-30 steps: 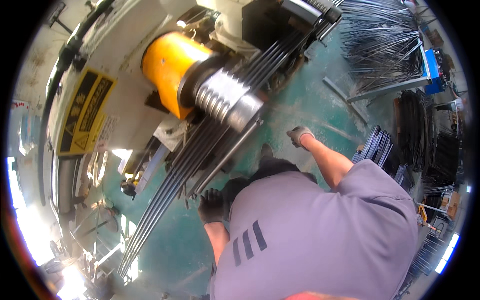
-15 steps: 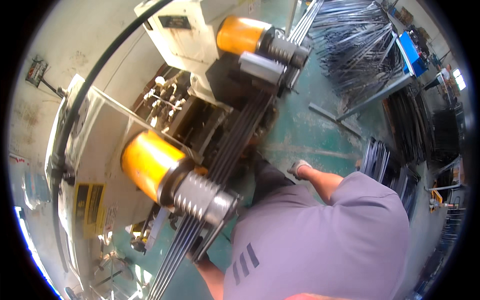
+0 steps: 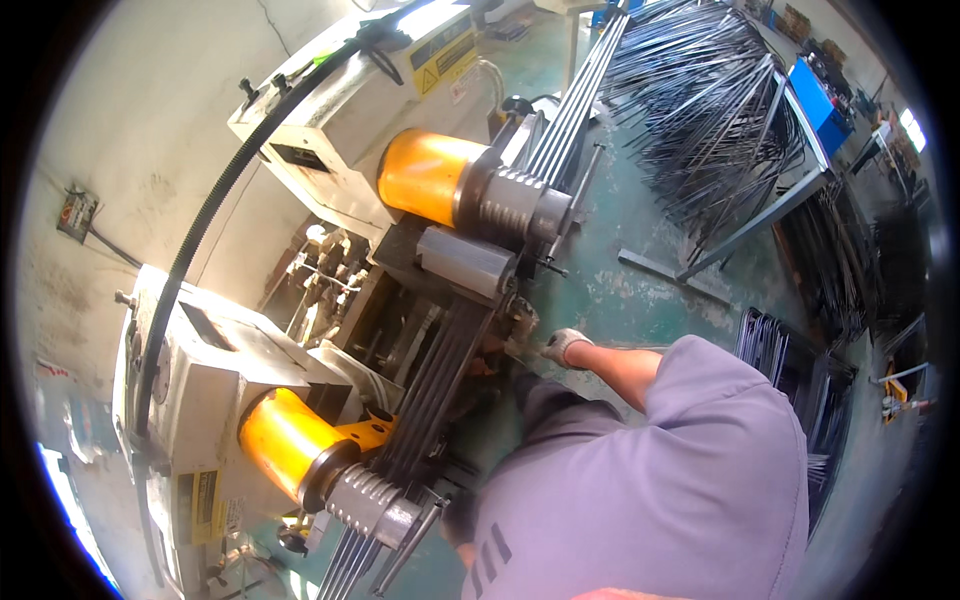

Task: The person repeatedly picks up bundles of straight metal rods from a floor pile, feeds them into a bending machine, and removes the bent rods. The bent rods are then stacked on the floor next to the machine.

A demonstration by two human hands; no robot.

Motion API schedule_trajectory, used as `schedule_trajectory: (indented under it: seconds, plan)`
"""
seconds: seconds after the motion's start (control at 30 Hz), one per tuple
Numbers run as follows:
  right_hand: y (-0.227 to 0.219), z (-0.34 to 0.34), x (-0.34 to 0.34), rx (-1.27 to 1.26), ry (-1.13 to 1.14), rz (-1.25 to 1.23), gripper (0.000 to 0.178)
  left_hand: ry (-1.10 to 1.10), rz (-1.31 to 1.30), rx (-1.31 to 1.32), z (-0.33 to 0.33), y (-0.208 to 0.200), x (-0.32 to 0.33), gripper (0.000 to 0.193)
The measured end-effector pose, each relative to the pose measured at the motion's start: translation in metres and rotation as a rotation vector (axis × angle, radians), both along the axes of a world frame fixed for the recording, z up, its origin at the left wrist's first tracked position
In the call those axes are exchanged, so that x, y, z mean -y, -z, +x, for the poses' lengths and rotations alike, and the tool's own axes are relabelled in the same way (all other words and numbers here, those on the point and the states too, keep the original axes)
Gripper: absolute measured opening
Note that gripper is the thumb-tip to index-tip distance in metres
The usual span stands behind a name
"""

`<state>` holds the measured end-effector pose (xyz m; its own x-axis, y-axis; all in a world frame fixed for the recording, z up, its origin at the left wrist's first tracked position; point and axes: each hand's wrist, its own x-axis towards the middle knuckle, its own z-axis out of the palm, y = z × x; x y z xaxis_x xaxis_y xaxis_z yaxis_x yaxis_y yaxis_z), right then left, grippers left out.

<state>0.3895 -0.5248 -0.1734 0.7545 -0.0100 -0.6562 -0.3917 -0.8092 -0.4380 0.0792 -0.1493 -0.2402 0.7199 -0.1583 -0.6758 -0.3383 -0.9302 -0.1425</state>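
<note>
My right hand (image 3: 568, 347), in a pale work glove, hangs over the green floor beside the machine. Its fingers are loosely bent and slightly apart, with nothing visible in them. My left hand (image 3: 460, 518) is low by the near roller head, dark and mostly hidden against my shirt; its fingers cannot be made out. Several long dark metal bars (image 3: 430, 385) lie side by side along the machine. They pass by a near ribbed steel roller (image 3: 372, 505) and a far ribbed roller (image 3: 520, 205), each behind an orange cylinder. A grey metal block (image 3: 463, 262) sits next to the far roller.
Cream machine housings (image 3: 215, 350) stand on the left, with a black corrugated hose (image 3: 195, 235) arching over them. A large heap of thin metal rods (image 3: 700, 120) lies at far right behind a steel frame (image 3: 755, 220). More stacked bars (image 3: 765, 345) are at the right.
The view has shifted, bringing more of the far machine head into sight. My right hand has come leftward toward the machine. My left hand has drawn back from the near roller's rod toward my body.
</note>
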Motion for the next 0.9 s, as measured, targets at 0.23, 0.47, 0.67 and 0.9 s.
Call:
schedule_trajectory:
  seconds: [0.23, 0.47, 0.67, 0.9]
  plan:
    - [0.018, -0.103, 0.046, -0.119, 0.100, -0.077, 0.041, 0.065, 0.379, 0.101, 0.027, -0.121, 0.002, 0.017]
    - [-0.043, -0.121, 0.030, 0.105, 0.233, 0.166, 0.041, -0.228, 0.363, 0.336, -0.024, -0.085, -0.034, 0.018]
    - [-0.140, -0.050, -0.029, 0.283, 0.477, 0.898, 0.045, -0.514, 0.238, 0.652, 0.006, -0.211, -0.010, 0.019]
    - [-0.170, 0.011, -0.088, -0.040, 0.872, 1.697, 0.060, -0.658, -0.072, 0.906, 0.059, -0.279, 0.034, 0.020]
